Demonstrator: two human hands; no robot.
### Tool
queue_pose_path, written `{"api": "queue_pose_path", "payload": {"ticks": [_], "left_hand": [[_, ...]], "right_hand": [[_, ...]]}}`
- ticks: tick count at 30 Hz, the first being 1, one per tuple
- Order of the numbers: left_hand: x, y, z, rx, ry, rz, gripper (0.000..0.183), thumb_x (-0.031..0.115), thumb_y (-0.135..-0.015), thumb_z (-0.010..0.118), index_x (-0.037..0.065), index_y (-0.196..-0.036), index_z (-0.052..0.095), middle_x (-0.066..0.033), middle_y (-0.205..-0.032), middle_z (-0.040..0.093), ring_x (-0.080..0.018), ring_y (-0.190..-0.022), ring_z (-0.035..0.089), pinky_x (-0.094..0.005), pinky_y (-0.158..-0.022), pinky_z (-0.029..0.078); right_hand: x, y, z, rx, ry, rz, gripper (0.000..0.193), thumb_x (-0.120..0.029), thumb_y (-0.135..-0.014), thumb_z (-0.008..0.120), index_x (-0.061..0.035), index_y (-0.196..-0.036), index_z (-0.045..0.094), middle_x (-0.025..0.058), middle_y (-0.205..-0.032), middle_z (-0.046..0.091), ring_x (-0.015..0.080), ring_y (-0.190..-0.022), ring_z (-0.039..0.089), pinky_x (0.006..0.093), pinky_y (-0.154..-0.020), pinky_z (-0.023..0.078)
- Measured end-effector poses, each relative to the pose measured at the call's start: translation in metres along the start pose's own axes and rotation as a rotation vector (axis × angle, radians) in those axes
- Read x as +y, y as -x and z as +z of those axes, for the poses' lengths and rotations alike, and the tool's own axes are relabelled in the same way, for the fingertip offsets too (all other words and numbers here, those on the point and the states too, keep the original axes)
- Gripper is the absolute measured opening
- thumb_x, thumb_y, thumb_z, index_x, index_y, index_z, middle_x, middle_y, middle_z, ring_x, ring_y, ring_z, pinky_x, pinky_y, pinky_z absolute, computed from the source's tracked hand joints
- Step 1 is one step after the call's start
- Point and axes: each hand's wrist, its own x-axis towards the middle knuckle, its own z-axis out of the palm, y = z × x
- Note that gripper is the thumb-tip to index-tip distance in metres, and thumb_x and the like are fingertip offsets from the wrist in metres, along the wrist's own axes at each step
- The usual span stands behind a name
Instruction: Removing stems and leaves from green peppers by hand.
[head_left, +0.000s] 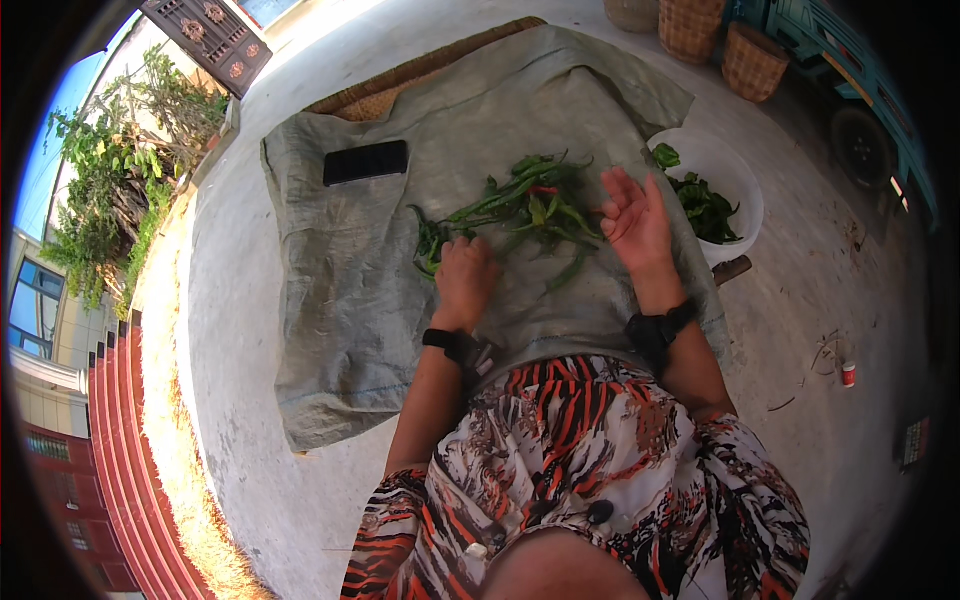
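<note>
- Lying in a loose heap between the two hands, a pile of long green peppers (540, 205) sits ahead and to the right of the left fingers, and just left of the right fingers
- Several of the longest peppers slant from near the left fingertips away toward the far right, so their long axis crosses the gap between the hands; others point their tips at the right fingers
- Among them, one red pepper (543, 190) shows ahead and to the right of the left fingers
- Nearer to the pile's left end is the left hand (467, 272), its fingers curled downward at the stems or tips there; whether they grasp a pepper cannot be told
- Nearest to the right end is the right hand (637, 225), raised with palm showing, fingers loosely parted and released, with nothing visible in them
- Under the pile and left fingers spreads a grey-green sheet (340, 260)
- Beyond and left of the left fingers lies a dark phone (365, 163)
- Just right of the right fingers stands a white tub (745, 195) holding more green peppers (708, 208)
</note>
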Motion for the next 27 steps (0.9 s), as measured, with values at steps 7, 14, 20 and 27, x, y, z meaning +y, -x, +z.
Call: {"api": "queue_pose_path", "payload": {"ticks": [7,14,20,27], "left_hand": [[-0.002,0.005,0.001,0.058,-0.026,0.066,0.015,0.014,-0.070,0.068,0.012,-0.082,0.059,-0.0083,-0.087,0.057,-0.0317,-0.090,0.053,-0.0451,-0.073,0.045],[0.016,-0.004,-0.033,-0.092,0.585,0.031,0.019,0.012,-0.082,0.064,0.007,-0.100,0.061,-0.0102,-0.083,0.063,-0.0248,-0.073,0.060,-0.0349,-0.067,0.046],[0.038,-0.003,-0.050,-0.159,0.887,-0.002,0.029,0.010,-0.085,0.064,0.003,-0.112,0.057,-0.0101,-0.092,0.063,-0.0146,-0.066,0.057,-0.0272,-0.062,0.046],[0.043,-0.001,-0.014,-0.031,0.924,0.190,0.046,0.003,-0.085,0.063,0.003,-0.128,0.047,-0.0085,-0.107,0.059,-0.0125,-0.065,0.057,-0.0250,-0.058,0.046]], "right_hand": [[0.017,0.009,0.020,-0.248,0.571,0.059,0.029,-0.027,-0.093,0.056,-0.0087,-0.114,0.056,0.0043,-0.099,0.063,0.0085,-0.069,0.059,0.0210,-0.052,0.044],[0.029,0.016,0.027,-0.379,1.016,0.085,0.034,-0.018,-0.089,0.060,-0.0091,-0.121,0.053,0.0023,-0.110,0.060,0.0066,-0.074,0.057,0.0204,-0.058,0.045],[0.033,0.014,0.021,-0.551,1.217,0.215,0.034,-0.018,-0.090,0.059,-0.0087,-0.122,0.052,-0.0005,-0.104,0.061,0.0065,-0.074,0.058,0.0209,-0.057,0.045],[0.031,0.026,0.043,-0.396,0.757,0.111,0.027,-0.026,-0.092,0.057,-0.0076,-0.112,0.055,0.0013,-0.095,0.063,0.0083,-0.068,0.059,0.0208,-0.053,0.045]]}}
